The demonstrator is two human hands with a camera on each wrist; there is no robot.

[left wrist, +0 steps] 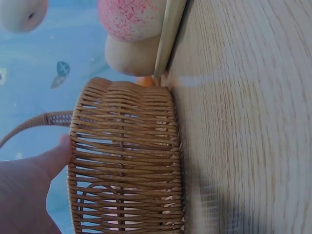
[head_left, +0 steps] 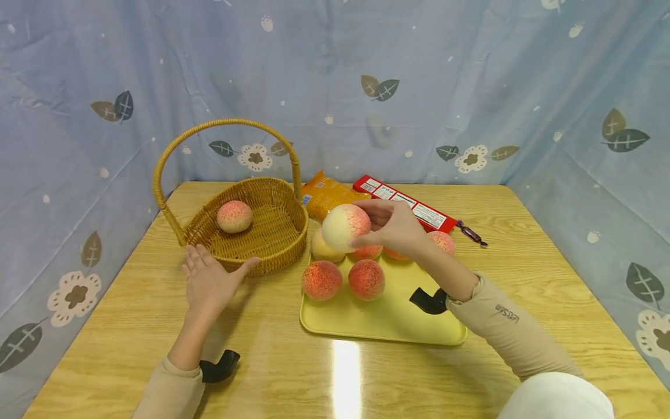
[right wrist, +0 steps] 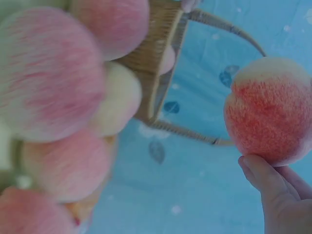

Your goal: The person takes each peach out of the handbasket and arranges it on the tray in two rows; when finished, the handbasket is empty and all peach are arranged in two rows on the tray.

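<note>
My right hand [head_left: 400, 230] holds a peach [head_left: 341, 228], pale on one side and red on the other, raised above the tray's back left part. In the right wrist view the thumb [right wrist: 261, 170] presses on that peach's lower edge. My left hand [head_left: 209, 282] is spread at the front left of a wicker basket [head_left: 285, 256], fingers straight. Its thumb [left wrist: 58, 153] appears at the basket's rim in the left wrist view; whether it touches cannot be told. One peach [head_left: 234, 216] lies inside the basket. Several more, among them a red peach [head_left: 321, 280], sit on a yellow tray [head_left: 387, 320].
Behind the tray lie an orange packet [head_left: 332, 195] and a long red box [head_left: 431, 214]. A small purple-wrapped candy [head_left: 472, 234] is to the right of the box. The basket's tall handle [head_left: 230, 122] arches above it. A blue patterned curtain [head_left: 335, 70] surrounds the wooden table [head_left: 528, 279].
</note>
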